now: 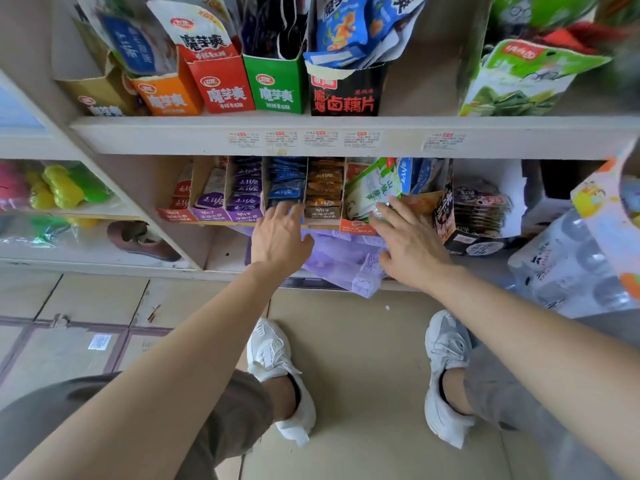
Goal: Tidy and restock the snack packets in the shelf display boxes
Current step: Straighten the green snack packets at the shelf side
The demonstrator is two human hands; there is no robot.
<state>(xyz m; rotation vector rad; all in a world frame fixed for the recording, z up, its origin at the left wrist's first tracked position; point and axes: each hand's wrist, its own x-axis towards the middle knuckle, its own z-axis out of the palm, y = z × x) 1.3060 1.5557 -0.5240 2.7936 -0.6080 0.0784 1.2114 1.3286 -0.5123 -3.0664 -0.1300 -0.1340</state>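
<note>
Lower shelf (221,251), back from its front edge: our left grip (278,237), released, touches blue packets (285,188); our right grip (410,244), released, presses green packets (372,188). We should seat them squarely in their orange box (356,226).

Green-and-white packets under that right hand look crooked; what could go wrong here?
The green-and-white packets stand tilted and proud of their orange box; a push from the right hand might tip some out. The purple bag overhanging the shelf below could slide off if brushed.
</note>
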